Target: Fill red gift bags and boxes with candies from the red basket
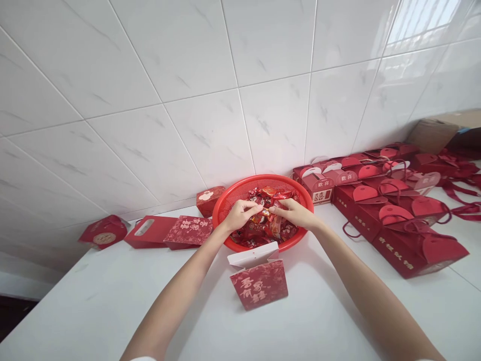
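My left hand [242,214] and my right hand [295,213] are over a red plastic basket [217,216] with perforated sides. Wrapped candies [251,231], mostly red, fill it. Fingers and thumb are pinched together on each hand, the tips close to one another. Small red-and-yellow wrapped candies show at the fingertips; the exact piece in each pinch is partly hidden. In front of the basket, between my forearms, stands a red gift box [259,285] with gold characters. Its top is open and its white inner flap sticks up.
Several red gift boxes [402,248] with rope handles line the right side, beside smaller boxes [322,190]. Left of the basket are a red handled bag [152,231], a printed red box [190,230] and a hexagonal box [105,231]. A cardboard box [432,133] is far right, against the tiled wall.
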Demonstrator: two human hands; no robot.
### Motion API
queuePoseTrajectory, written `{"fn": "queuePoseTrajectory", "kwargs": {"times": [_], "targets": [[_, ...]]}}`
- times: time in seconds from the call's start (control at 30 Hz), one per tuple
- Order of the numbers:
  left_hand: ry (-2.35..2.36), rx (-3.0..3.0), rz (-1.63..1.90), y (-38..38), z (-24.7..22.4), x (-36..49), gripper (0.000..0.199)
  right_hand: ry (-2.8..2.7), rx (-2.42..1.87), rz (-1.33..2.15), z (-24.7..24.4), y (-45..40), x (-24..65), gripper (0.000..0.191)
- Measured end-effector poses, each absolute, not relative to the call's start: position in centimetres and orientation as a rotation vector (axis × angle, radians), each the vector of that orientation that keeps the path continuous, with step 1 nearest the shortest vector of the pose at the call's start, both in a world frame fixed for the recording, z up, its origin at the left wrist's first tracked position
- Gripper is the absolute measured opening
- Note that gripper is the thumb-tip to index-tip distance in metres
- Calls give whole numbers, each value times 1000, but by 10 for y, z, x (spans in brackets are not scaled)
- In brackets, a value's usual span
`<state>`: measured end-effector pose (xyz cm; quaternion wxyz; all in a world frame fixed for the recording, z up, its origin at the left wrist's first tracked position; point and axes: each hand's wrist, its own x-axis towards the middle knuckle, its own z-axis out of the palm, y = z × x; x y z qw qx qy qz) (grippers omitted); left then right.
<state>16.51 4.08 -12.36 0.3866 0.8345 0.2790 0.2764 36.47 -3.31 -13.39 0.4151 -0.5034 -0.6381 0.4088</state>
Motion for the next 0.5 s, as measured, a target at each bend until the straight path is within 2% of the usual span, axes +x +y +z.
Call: {"fn": "queuePoseTrajectory", "kwargs": {"times": [0.27, 0.5], "targets": [[776, 2140, 757, 40, -123, 165, 43, -1492, -1244, 1047, -136, -33, 366, 48], [903, 2098, 905, 46, -127, 166, 39, -1322, -1247, 1120, -136, -29, 366, 35]]}}
